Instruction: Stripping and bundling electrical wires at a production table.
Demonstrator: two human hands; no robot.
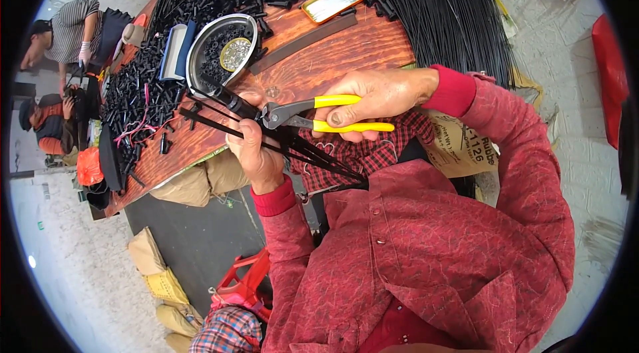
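Black rods (pixel 309 156), yellow-handled pliers (pixel 326 101), hands (pixel 373 95) gripping both

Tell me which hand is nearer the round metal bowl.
Left. The left hand is just below the metal bowl in the picture, gripping black rods; the right hand is farther right, on yellow-handled pliers.

"How is the right hand (pixel 365 101)?"
"Curled in a firm grip, its arm (pixel 526 146) bent out to the side."
"And the left hand (pixel 258 153)?"
"Near it, forearm (pixel 283 220) reaching forward, thumb (pixel 250 132) and fingers closed."
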